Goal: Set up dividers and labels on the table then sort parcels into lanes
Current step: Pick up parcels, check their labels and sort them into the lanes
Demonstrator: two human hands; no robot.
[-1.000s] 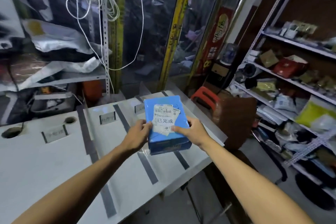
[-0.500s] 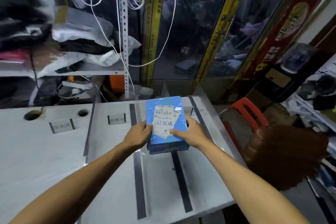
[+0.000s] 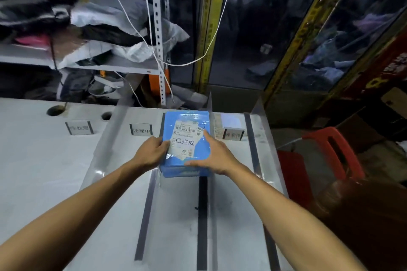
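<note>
Two hands on one blue parcel (image 3: 186, 145), out over a white table (image 3: 39, 171). Left hand (image 3: 152, 153) grips the parcel's left edge, fingers curled around the side, thumb against the top face. Right hand (image 3: 214, 156) grips the right edge, index finger laid up along the top, thumb along the near lower corner. Parcel is a flat blue box in shiny wrap, with a white shipping label (image 3: 184, 141) on top, barcode and large printed characters readable. It sits in the lane between two dark tape strips (image 3: 202, 215), toward the far end of the table; whether its underside touches the surface I cannot tell. Clear upright dividers (image 3: 110, 136) stand along the strips, hard to trace because they are transparent. Three small label stands show near the far edge: one far left (image 3: 79, 128), one just left of the parcel (image 3: 141, 131), one just right of it (image 3: 233, 134). A small white box (image 3: 230, 121) sits behind the right-hand stand. Two round holes (image 3: 56, 110) in the tabletop at far left. Metal shelving (image 3: 157, 28) with bagged goods and hanging white cord (image 3: 198, 59) behind the table; red plastic stool (image 3: 326, 156) off the right edge.
</note>
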